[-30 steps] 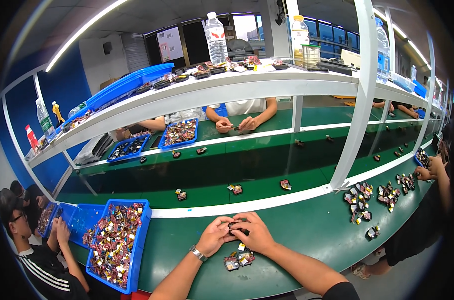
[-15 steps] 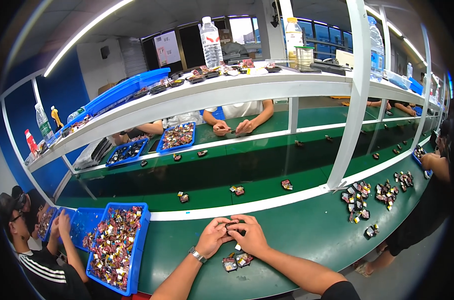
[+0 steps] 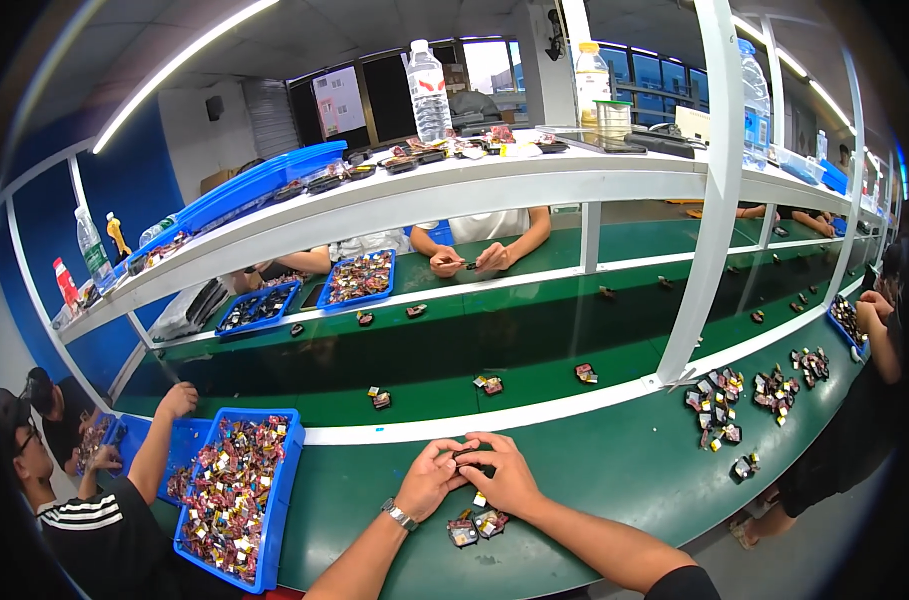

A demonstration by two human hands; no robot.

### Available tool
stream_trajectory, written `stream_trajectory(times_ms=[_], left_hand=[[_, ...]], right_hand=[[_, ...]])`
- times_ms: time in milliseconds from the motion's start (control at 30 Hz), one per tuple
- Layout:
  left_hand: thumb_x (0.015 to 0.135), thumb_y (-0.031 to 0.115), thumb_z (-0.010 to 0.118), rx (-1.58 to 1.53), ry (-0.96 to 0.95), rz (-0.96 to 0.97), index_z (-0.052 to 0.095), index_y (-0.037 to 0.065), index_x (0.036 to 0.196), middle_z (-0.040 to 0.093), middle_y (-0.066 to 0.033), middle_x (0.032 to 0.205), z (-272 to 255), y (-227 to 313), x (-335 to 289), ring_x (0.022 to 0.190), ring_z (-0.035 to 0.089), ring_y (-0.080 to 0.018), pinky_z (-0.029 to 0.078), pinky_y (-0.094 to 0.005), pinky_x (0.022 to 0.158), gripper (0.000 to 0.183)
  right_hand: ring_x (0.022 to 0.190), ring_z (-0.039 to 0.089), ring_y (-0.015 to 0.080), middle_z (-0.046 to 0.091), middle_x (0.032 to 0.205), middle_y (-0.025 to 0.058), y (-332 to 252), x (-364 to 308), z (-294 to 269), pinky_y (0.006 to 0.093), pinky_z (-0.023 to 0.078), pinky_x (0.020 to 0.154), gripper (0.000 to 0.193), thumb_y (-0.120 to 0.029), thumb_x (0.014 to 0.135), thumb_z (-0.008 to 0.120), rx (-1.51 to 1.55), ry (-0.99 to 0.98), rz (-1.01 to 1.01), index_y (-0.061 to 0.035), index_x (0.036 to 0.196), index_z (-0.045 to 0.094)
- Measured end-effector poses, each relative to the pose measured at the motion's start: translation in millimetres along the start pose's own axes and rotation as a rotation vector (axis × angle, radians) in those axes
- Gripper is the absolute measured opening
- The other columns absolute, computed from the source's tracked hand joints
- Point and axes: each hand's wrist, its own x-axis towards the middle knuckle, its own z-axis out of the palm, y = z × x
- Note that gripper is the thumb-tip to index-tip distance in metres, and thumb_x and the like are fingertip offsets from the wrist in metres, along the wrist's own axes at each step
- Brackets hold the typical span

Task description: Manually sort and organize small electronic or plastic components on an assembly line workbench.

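Observation:
My left hand (image 3: 429, 484), with a metal watch on its wrist, meets my right hand (image 3: 506, 474) above the green worktop. Between their fingertips they hold a small black plastic part (image 3: 461, 456), mostly covered by the fingers. Just below my hands lie two small black assemblies, a left one (image 3: 462, 531) and a right one (image 3: 490, 522), with reddish wiring and yellow and white bits. A blue tray (image 3: 292, 470) to the left is heaped with similar small assemblies.
A white rail (image 3: 374, 435) divides my worktop from a green belt carrying spaced assemblies (image 3: 488, 384). Loose clusters (image 3: 714, 405) lie to the right by a white post (image 3: 702, 220). A shelf (image 3: 454, 185) crosses above. Co-workers sit opposite, left and right.
Assemblies on the belt have shifted slightly right. The co-worker at left has stretched an arm forward over the blue trays. My hands stay together on the black part.

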Motion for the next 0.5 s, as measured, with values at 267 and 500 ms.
stream_trajectory(times_ms=[267,500], left_hand=[[0.098,0.007,0.052,-0.149,-0.073,-0.002,0.046,0.007,0.119,0.048,-0.0185,0.14,-6,-2,1,0.12,0.055,-0.0264,0.046,-0.0477,0.104,0.022],[0.098,0.006,0.051,-0.154,-0.07,0.069,0.047,0.007,0.117,0.045,-0.0191,0.143,0,-6,-2,0.12,0.055,-0.0267,0.047,-0.0471,0.101,0.02]], right_hand=[[0.121,0.049,0.0296,0.056,0.131,0.0082,-7,2,-6,0.0393,0.046,0.096,0.019,-0.009,0.08,0.072,-0.062,0.028,-0.112,-0.0101,0.099,0.074],[0.126,0.046,0.0315,0.054,0.136,0.0091,-12,6,-8,0.0409,0.044,0.101,0.022,-0.007,0.078,0.071,-0.077,0.036,-0.208,-0.0099,0.099,0.074]])
